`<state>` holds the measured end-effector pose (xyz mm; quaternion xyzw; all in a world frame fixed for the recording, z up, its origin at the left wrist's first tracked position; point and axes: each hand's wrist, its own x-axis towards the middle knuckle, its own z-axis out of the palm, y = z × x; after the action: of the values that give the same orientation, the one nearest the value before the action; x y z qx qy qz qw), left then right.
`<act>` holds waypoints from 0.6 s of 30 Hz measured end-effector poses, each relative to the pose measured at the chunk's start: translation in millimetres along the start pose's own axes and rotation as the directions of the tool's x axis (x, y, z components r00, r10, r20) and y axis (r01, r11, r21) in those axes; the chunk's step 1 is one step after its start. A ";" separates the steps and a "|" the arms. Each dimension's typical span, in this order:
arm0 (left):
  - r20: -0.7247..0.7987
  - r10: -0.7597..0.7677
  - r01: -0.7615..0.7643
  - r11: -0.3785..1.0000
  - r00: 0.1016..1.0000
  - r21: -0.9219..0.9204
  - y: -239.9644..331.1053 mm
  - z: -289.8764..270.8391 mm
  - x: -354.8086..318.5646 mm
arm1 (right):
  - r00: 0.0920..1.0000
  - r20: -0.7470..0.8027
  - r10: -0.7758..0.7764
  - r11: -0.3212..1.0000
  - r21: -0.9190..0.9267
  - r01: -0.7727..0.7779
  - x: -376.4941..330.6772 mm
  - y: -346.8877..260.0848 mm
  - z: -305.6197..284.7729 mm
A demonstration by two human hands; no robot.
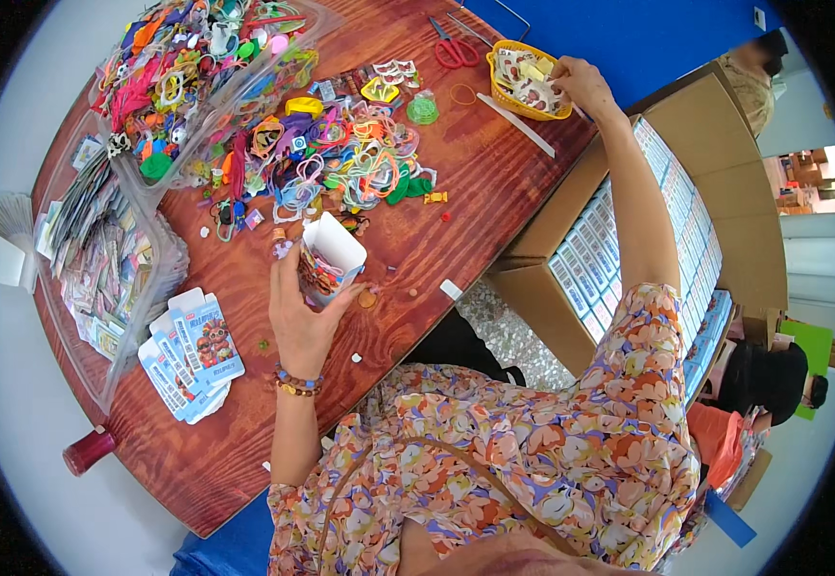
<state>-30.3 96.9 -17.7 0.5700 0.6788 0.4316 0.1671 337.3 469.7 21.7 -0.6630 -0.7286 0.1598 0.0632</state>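
My left hand [299,312] is wrapped round a small open cardboard box [337,252], holding it over the near part of the table. The box's white inner flap stands up, and some coloured items show inside it. At the far right edge of the table, my right hand [585,88] reaches into a yellow basket [563,113]. Its fingers are drawn together at the small white and brown packets [523,77] in there; what they grip is too small to make out. Flattened blue-and-white boxes [194,355] lie stacked left of my left hand.
A heap of colourful small toys and bands [340,158] spreads over the red-brown table [417,317]. Clear trays hold more trinkets and cards [110,278]. Red-handled scissors [456,53] lie near the basket. On my right stands a large carton [532,298] packed with small boxes.
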 end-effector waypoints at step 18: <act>0.024 0.016 -0.016 1.000 1.000 -0.027 -1.0 6.5 0.3 | 0.969 -0.241 -0.049 0.984 -0.180 0.005 5.9 6.1 12.7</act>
<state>-26.4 99.7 -22.1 0.5783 0.6663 0.4351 0.1796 338.6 474.0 7.1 -0.6705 -0.7357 0.0105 0.0952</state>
